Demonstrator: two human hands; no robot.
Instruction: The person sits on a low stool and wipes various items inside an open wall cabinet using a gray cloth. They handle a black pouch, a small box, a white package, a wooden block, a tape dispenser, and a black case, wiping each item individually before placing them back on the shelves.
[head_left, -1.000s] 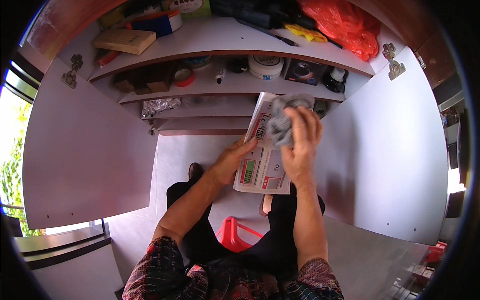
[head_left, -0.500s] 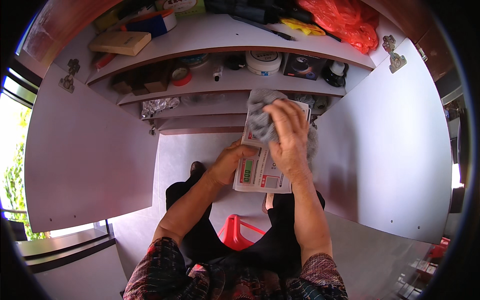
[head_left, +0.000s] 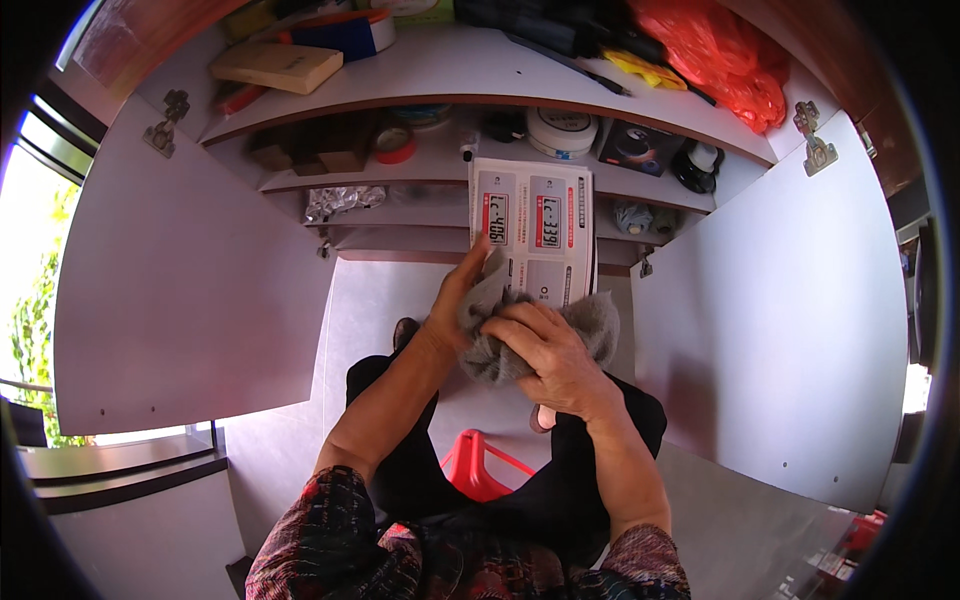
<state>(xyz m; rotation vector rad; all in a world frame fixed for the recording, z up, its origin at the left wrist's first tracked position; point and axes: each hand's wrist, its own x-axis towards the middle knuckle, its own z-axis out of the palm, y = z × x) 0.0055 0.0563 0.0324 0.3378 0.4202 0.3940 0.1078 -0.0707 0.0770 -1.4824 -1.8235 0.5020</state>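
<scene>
My left hand (head_left: 457,300) grips the left edge of a flat white rectangular pack (head_left: 533,225), printed with grey panels and red-and-black display pictures. Whether it is a box or a stack of booklets I cannot tell. It is held in front of the cabinet shelves. My right hand (head_left: 550,355) is closed on a crumpled grey cloth (head_left: 490,345), which lies over the near end of the pack and hides it. Part of the cloth hangs out to the right of my right hand, and its left side reaches my left hand.
Two white cabinet doors (head_left: 190,290) stand open on either side. Shelves hold a beige block (head_left: 280,66), a red plastic bag (head_left: 710,60), a white round tub (head_left: 562,130), a dark box (head_left: 640,146) and foil (head_left: 343,203). A red stool (head_left: 475,470) shows between my legs.
My right hand has drawn the cloth from the far end of the pack down to its near end. The pack has moved farther from me, and my view has shifted slightly.
</scene>
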